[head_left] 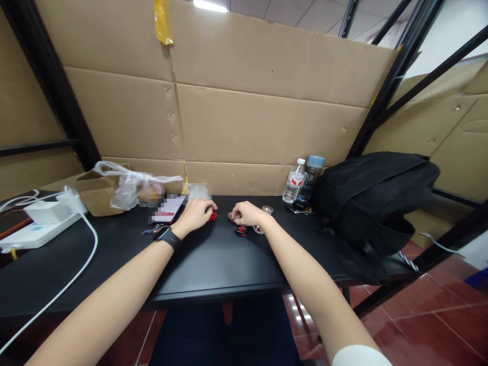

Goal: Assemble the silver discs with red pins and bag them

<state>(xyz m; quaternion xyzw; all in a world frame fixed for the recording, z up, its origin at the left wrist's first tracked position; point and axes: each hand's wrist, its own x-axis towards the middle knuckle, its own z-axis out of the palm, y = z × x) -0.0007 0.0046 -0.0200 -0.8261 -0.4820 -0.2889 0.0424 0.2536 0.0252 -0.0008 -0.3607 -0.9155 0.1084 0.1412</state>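
Observation:
My left hand (195, 214), with a dark watch (168, 237) on its wrist, rests on the black table by a small heap of red pieces (213, 216). Its fingers are loosely bent, with a gap between thumb and forefinger. Over a small round dish (230, 216), my right hand (247, 213) has its fingers pinched together; whatever they hold is hidden. Close by, another round dish (240, 230) has red pieces in it. One clear dish (258, 230) is partly covered by my right wrist, and a further clear dish (268, 209) lies behind it.
A clear packet (199, 191) and a phone (168, 208) lie behind my left hand. Farther left are a plastic bag (131, 188), a paper bag (99, 194) and a power strip (41, 231). Right: a water bottle (293, 183), a blue-lidded bottle (311, 178) and a black backpack (373, 198). Cardboard (244, 122) walls the back.

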